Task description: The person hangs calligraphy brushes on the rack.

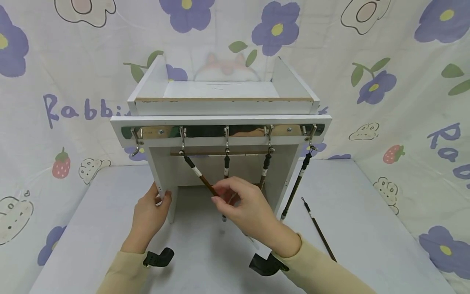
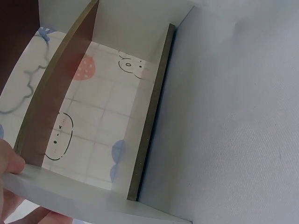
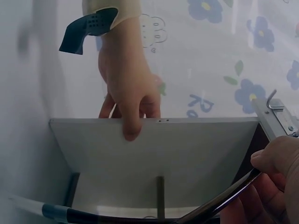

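Observation:
My right hand pinches the shaft of a brown calligraphy brush between thumb and fingers. The brush slants, its black looped end at the second hook from the left; whether the loop is fully over the hook, I cannot tell. In the right wrist view, this brush crosses the bottom with a pale tip at left. My left hand grips the front edge of the left side panel of a white shelf unit, thumb inside, fingers outside. Three other brushes hang from hooks further right, the middle one partly behind my right hand.
A metal hook rail runs along the unit's front board; its leftmost hook carries nothing. Another brush lies on the white tabletop at right. A patterned cloth stands behind.

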The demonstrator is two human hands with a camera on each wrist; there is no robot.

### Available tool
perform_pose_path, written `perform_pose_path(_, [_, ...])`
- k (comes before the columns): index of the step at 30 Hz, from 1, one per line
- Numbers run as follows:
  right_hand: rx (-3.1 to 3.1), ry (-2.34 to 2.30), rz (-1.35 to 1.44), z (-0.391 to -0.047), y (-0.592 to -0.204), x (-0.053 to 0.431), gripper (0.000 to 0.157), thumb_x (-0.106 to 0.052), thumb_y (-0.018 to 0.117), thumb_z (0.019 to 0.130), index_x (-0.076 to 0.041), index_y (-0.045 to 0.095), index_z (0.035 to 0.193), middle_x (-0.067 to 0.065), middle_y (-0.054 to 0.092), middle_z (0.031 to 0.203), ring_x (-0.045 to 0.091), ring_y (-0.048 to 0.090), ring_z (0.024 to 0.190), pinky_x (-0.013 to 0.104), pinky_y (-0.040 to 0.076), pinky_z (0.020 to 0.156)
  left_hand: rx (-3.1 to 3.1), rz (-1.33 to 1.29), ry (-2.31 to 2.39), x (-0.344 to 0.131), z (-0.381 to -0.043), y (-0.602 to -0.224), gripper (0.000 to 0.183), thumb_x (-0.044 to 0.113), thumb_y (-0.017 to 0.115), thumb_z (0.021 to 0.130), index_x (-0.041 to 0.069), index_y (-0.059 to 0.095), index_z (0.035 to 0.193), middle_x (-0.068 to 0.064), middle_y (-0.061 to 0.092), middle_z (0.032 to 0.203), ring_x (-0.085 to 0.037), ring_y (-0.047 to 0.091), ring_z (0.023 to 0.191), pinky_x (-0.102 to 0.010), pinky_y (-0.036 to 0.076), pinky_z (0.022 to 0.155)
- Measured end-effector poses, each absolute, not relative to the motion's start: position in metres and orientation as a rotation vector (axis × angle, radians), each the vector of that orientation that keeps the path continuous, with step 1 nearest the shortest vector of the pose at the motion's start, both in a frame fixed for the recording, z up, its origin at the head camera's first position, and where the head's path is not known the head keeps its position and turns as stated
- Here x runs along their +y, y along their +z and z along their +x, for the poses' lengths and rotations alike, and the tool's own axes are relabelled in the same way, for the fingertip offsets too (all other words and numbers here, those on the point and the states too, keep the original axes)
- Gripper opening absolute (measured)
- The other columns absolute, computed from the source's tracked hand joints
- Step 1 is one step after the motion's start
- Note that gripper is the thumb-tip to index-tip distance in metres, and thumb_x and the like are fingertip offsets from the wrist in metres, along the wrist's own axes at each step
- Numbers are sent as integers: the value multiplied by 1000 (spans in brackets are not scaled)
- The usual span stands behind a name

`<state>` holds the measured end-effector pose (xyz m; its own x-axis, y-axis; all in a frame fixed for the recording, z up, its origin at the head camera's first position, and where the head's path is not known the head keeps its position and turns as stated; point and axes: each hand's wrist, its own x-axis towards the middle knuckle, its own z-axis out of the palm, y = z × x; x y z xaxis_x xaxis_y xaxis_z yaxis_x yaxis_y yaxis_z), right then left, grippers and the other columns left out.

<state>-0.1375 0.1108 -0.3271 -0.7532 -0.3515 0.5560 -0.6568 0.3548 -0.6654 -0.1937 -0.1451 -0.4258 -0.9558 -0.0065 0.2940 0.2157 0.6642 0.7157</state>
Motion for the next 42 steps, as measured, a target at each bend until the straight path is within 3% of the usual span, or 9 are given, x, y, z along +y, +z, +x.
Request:
perform_pose_path(24, [-2435,1368,836,-130,-349,118,20,-14,61,83,-20,59,102,-14,55,85,5,54,74,23,50,62,-2603,-177,-1187,-146,-193,-424,42,37,43,91,22,40,131,-14,51,125,-33,58,98,-46,52,66])
perform_pose_path(34, [-2440,1446,902,-128,-374,97,18,-16,59,85,-17,58,103,-11,57,87,2,56,77,19,50,63,-2615,-174,-1180,-146,-193,-424,44,37,43,91,21,39,132,-14,50,126,-33,58,98,-46,52,66])
perform_pose_path(42, [-2421,1413,804,-130,-383,78,16,-16,61,84,-15,59,100,-8,57,85,2,56,76,16,49,61,-2618,-174,-1179,-145,-192,-423,45,36,43,92,20,37,134,-15,48,127,-36,57,98,-47,52,67])
